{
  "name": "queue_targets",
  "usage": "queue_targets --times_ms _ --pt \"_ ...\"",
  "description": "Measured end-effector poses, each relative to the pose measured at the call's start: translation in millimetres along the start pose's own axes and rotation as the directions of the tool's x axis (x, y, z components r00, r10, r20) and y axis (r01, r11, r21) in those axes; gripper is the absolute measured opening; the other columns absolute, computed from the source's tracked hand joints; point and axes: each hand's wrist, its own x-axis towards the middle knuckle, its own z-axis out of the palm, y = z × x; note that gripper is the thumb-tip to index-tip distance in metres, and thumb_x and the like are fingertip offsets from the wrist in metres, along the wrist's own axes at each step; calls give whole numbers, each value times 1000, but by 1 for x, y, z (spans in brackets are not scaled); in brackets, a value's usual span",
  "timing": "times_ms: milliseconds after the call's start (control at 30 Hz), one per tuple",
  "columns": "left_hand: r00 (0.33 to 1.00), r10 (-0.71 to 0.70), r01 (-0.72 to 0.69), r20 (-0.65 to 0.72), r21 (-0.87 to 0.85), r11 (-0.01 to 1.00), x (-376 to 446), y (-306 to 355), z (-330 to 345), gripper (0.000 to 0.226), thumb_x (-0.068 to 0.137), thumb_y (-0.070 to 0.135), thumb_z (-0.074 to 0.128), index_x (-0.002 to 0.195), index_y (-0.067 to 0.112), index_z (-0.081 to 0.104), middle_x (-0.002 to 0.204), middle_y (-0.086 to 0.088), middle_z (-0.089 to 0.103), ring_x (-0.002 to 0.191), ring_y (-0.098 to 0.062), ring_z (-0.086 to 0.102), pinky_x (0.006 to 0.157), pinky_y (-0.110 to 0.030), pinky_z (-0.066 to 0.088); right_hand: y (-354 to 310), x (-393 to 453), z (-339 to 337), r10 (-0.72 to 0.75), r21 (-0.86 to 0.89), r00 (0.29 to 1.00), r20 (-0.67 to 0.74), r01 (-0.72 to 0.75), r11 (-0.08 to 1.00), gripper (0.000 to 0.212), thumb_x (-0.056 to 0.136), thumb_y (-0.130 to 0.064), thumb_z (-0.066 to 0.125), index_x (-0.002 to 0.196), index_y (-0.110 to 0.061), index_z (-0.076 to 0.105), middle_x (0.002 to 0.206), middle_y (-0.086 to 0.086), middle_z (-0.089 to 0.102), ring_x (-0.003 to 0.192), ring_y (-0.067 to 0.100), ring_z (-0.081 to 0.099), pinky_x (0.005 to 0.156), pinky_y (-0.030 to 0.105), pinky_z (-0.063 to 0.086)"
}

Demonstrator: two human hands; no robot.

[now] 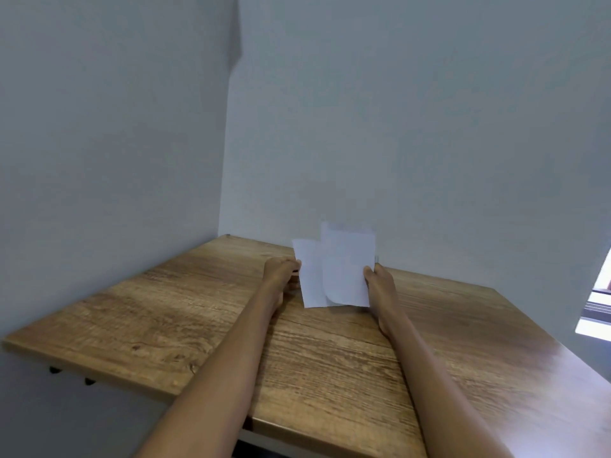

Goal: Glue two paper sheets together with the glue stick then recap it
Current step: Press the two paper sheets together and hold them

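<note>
Left hand [281,271] in a pinching grip on the left paper sheet [309,279], right hand [377,279] pinching the right paper sheet [347,266]. Both sheets upright and overlapping, above the far part of the wooden bench [330,358], near the wall [429,127].

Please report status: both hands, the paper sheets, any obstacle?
Left hand grips left sheet; right hand grips right sheet. Sheets overlap, lifted above table. Glue stick not seen. No obstacle.

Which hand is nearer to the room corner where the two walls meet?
Left. The left hand holds the left paper sheet, on the side toward the wall corner. The right hand holds the right paper sheet, farther from that corner.
</note>
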Motion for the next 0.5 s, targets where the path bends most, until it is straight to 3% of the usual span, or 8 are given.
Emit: queue_targets --times_ms 133,200,500 --pt "997 23 -25 68 28 999 0 -2 -2 11 90 10 58 85 7 67 80 -4 70 60 -13 63 55 -23 54 1 -2 3 -33 -41 998 48 35 999 24 99 -19 42 89 -21 63 93 -3 67 79 8 61 60 20 44" --pt "996 34 -34 78 -7 999 -1 -2 -3 12 89 10 61 95 2 67 82 -5 71 57 -10 65 53 -20 54 1 -3 2 -47 -47 998 36 49 998 24 98 -19 44 83 -27 61 87 -7 66 77 8 61 60 21 45" --pt "995 44 -38 86 -62 997 -4 0 -2 15 89 8 62 101 -1 65 78 -7 69 51 -8 65 51 -20 57 0 -3 4 -31 -96 999 -16 30 995 13 95 -21 51 84 -23 56 87 -3 64 81 15 60 63 25 45"
